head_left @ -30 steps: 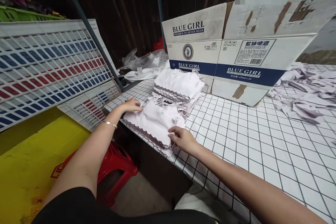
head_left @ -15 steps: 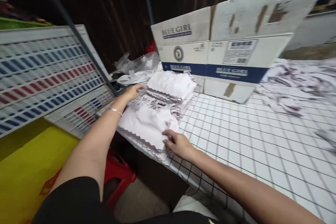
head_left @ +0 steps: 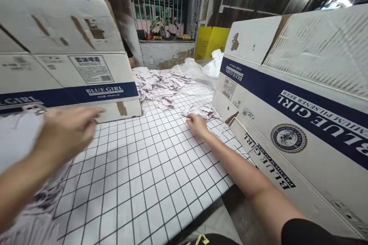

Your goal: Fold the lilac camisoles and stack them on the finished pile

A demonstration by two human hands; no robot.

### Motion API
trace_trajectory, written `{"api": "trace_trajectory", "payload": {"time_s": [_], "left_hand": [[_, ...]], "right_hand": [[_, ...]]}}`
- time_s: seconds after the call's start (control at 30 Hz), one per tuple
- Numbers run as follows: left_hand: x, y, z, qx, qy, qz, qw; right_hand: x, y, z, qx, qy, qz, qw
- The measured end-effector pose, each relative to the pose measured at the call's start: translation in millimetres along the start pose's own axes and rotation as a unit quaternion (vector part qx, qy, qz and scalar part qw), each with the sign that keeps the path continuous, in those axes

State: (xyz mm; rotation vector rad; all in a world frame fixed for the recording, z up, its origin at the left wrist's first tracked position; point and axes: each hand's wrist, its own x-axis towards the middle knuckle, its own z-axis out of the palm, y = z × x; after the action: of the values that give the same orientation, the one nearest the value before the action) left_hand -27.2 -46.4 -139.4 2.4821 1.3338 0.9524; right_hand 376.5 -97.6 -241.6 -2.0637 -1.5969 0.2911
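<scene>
My left hand (head_left: 67, 128), blurred by motion, is raised at the left with its fingers stretched out and nothing visible in them. Beside and below it is a stack of pale pinkish-white fabric pieces (head_left: 17, 134), partly covered by my forearm. My right hand (head_left: 197, 124) reaches forward across the table. Its fingers are closed at the near edge of a small heap of pale fabric pieces (head_left: 202, 111), which lies against the right-hand carton. The fingertips are partly hidden by the hand.
A white-and-blue carton (head_left: 112, 72) stands at the back left and a larger carton (head_left: 258, 84) at the right. Loose fabric scraps (head_left: 161, 80) and a clear plastic bag (head_left: 201, 71) lie beyond on the checked tablecloth (head_left: 138, 168). Part of another person's arm (head_left: 132, 62) shows behind the left carton.
My view has swung right, away from the fabric stack. My right hand has left the stack for the small heap; my left hand has come off the stack's far edge.
</scene>
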Motion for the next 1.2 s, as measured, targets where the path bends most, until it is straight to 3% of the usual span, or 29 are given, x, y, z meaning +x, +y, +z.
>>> {"api": "trace_trajectory", "payload": {"time_s": [0.03, 0.1, 0.17, 0.23, 0.27, 0.33, 0.4, 0.47, 0.53, 0.63, 0.73, 0.83, 0.9, 0.97, 1.1, 1.2], "left_hand": [[16.4, 21.3, 27.9, 0.017, 0.01, 0.016, 1.0], [47.7, 59.4, 87.2, -0.038, -0.048, 0.002, 0.998], [72.3, 88.1, 148.8, -0.151, -0.101, -0.07, 0.981], [88.2, 107.7, 206.1, -0.266, -0.152, -0.167, 0.937], [93.3, 114.8, 230.4, -0.282, -0.166, -0.182, 0.927], [100.5, 124.9, 265.1, -0.308, -0.174, -0.196, 0.915], [107.4, 130.9, 278.3, -0.323, -0.158, -0.19, 0.914], [116.7, 133.7, 271.1, -0.366, -0.131, -0.16, 0.907], [127.5, 134.3, 248.6, -0.452, -0.119, -0.098, 0.879], [139.7, 135.4, 200.1, -0.569, -0.102, -0.023, 0.816], [138.8, 139.5, 150.5, -0.59, -0.091, -0.003, 0.802], [125.3, 139.6, 113.1, -0.577, -0.179, 0.021, 0.796], [112.7, 133.6, 96.0, -0.57, -0.241, 0.006, 0.785], [100.3, 124.3, 82.0, -0.577, -0.265, -0.021, 0.772], [83.7, 107.2, 48.9, -0.611, -0.219, -0.028, 0.76], [77.6, 96.4, 18.9, -0.59, -0.168, -0.023, 0.789]], "right_hand": [[20.2, 15.7, -11.8, -0.012, 0.023, 0.014, 1.0], [56.5, 35.6, -28.2, -0.022, 0.042, 0.011, 0.999], [85.6, 42.3, -34.0, -0.026, 0.022, -0.017, 0.999], [106.6, 39.8, -31.5, -0.02, -0.022, -0.054, 0.998], [114.1, 36.5, -28.8, -0.014, -0.045, -0.068, 0.997], [123.6, 26.9, -25.4, 0.007, -0.083, -0.087, 0.993], [127.3, 14.0, -30.1, 0.034, -0.104, -0.101, 0.989], [126.8, -2.4, -45.6, 0.086, -0.126, -0.124, 0.981], [122.7, -22.4, -70.1, 0.178, -0.175, -0.148, 0.957], [109.5, -56.7, -112.3, 0.325, -0.28, -0.149, 0.891], [90.8, -90.8, -147.6, 0.381, -0.341, -0.147, 0.847], [74.8, -117.7, -171.6, 0.381, -0.356, -0.163, 0.838], [68.7, -128.5, -182.7, 0.383, -0.348, -0.163, 0.84], [66.2, -133.0, -190.7, 0.396, -0.336, -0.163, 0.839], [66.5, -130.5, -201.2, 0.398, -0.351, -0.184, 0.827], [66.2, -126.2, -201.8, 0.359, -0.385, -0.189, 0.829]]}}
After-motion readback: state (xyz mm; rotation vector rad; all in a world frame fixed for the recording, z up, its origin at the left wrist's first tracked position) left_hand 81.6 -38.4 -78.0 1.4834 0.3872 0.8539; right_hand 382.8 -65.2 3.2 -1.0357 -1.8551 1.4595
